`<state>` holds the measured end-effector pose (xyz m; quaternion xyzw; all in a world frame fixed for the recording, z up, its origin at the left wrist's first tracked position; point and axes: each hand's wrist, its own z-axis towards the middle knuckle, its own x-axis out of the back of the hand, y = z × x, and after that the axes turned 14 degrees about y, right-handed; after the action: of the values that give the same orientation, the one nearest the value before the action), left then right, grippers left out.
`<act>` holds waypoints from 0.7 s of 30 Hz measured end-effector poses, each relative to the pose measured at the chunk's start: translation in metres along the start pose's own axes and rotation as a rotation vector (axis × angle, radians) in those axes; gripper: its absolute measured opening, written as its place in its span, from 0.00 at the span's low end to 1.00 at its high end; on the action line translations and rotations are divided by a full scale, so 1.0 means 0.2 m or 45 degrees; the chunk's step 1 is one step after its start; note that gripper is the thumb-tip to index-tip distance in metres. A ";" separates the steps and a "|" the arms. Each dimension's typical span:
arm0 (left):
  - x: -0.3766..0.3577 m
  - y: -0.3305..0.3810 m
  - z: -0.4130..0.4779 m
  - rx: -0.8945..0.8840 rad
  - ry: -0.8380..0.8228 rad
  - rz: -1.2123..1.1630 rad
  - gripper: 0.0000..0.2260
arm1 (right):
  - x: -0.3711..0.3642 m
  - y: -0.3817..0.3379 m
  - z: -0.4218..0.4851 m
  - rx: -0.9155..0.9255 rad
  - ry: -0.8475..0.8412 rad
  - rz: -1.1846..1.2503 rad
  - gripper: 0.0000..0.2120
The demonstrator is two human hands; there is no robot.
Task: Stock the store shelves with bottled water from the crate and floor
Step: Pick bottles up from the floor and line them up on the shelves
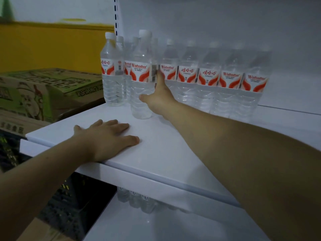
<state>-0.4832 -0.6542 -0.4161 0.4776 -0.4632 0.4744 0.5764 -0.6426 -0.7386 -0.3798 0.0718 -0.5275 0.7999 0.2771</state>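
A clear water bottle (140,79) with a white cap and red-and-white label stands upright on the white shelf (166,153), in front of the row. My right hand (160,100) reaches to its right side. The fingers lie straight up along the label and the thumb stretches across the bottle's lower front. My left hand (107,139) rests flat, palm down, on the shelf's front left corner. A row of matching bottles (208,79) lines the back of the shelf. Another bottle (111,70) stands at the left end.
More bottles (139,200) stand on the lower shelf (165,226). Printed cardboard boxes (43,91) are stacked left of the shelf against a yellow wall. A dark crate (69,197) sits below them. A slotted upright (116,14) marks the shelf's left side.
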 end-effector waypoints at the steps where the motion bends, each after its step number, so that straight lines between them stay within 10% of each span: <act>1: 0.00 0.00 0.00 -0.004 0.003 0.003 0.44 | -0.03 0.00 0.02 0.003 0.006 -0.018 0.45; 21: -0.02 -0.02 0.00 -0.036 0.093 -0.080 0.36 | -0.35 0.03 0.20 0.107 0.124 -0.058 0.38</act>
<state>-0.4805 -0.6553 -0.4213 0.4661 -0.4332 0.4667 0.6142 -0.5948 -0.8010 -0.3962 0.0564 -0.4777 0.8173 0.3174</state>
